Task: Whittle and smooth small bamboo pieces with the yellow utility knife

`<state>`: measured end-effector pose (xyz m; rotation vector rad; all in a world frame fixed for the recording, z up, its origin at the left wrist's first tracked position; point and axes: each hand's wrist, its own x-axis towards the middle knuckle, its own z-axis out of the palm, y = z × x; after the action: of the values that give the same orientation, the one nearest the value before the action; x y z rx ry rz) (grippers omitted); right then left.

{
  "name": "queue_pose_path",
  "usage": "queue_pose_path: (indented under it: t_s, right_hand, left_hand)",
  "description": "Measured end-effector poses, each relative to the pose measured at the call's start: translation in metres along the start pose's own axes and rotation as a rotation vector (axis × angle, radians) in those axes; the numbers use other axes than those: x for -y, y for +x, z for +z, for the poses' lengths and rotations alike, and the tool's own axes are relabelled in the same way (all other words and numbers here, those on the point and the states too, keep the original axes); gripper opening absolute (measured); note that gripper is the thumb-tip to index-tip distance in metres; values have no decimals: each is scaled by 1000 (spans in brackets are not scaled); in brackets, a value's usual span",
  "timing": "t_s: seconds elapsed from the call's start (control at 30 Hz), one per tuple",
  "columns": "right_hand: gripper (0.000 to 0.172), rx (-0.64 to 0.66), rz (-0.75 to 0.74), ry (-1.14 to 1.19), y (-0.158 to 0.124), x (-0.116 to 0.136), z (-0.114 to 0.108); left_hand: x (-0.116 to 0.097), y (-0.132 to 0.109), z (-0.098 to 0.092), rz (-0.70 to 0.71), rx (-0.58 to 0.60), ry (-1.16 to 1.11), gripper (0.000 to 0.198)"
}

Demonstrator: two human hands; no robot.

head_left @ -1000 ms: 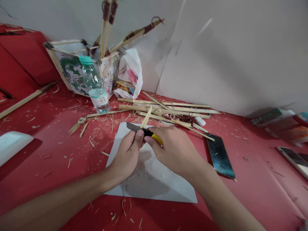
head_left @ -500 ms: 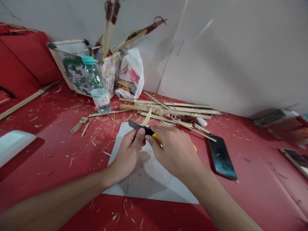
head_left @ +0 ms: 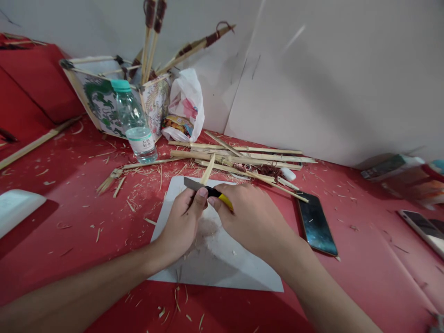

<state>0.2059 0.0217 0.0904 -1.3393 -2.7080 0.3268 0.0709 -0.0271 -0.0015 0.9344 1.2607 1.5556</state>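
My right hand [head_left: 249,212] is closed around the black and yellow handle of a utility knife [head_left: 194,184], whose blade points left. In my left hand [head_left: 183,217] is a pale, pointed bamboo strip [head_left: 208,170], its tip facing away from me. The blade lies across the strip, and my left thumb rests against the knife near the blade's base. The strip's lower end is hidden in my fingers. Beneath both hands lies a white sheet of paper [head_left: 243,273] with small shavings on it.
Bamboo sticks [head_left: 256,157] lie in a pile beyond my hands. A water bottle [head_left: 137,125] stands before a dragon-patterned box [head_left: 100,99] beside a plastic bag [head_left: 189,92]. A phone [head_left: 317,226] lies to the right; shavings litter the red table [head_left: 104,277].
The blade has shifted slightly down along the bamboo strip, toward my left thumb. Both hands keep their hold, and the whole view has moved a little.
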Motion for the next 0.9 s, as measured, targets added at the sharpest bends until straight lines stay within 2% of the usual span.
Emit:
queue_pose_path:
  t_s: [0.2,0.37,0.53,0.73,0.9]
  right_hand:
    - [23,-61,25,-123,0,5,3]
    - [21,-113,21,-105,1,7,6]
    - [26,-46,-9,4,4,-2,0]
    - [22,22,-115,128,4,-16,-13]
    - [22,47,-124,147,1,-16,-19]
  left_hand:
    - [3,4,-1,-50,2,-18,47]
    - [1,4,-1,-37,1,-63,44]
    - [-4,3,1,-55,2,-92,42]
    - [-8,4,-4,-21,31,58,44]
    - [-9,1,-5,-15,78,123,50]
